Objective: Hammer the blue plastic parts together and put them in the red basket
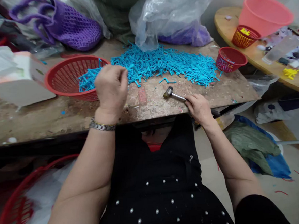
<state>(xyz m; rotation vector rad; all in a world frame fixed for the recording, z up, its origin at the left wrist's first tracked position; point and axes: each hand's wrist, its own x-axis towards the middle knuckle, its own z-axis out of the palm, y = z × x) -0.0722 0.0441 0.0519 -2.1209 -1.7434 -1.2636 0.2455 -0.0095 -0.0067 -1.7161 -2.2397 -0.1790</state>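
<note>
My right hand (198, 109) is wrapped round the handle of a small hammer (179, 97), whose head rests on or just above the worn tabletop (154, 105). My left hand (112, 89), with a metal watch band at the wrist, is raised at the right side of a red plastic basket (57, 77). Its fingers are curled closed, and anything inside them is hidden. Thin blue plastic pieces (89, 78) lie in that basket. Behind both hands spreads a large heap of the same blue pieces (161, 63). A reddish block (142, 95) sits on the table between the hands.
A small red basket (230, 60) stands right of the heap. Clear plastic bags (170, 11) and a purple woven bag (74, 28) line the back. A tissue box (21, 80) is at left. A round table (225, 21) at right holds a pink tub (265, 15).
</note>
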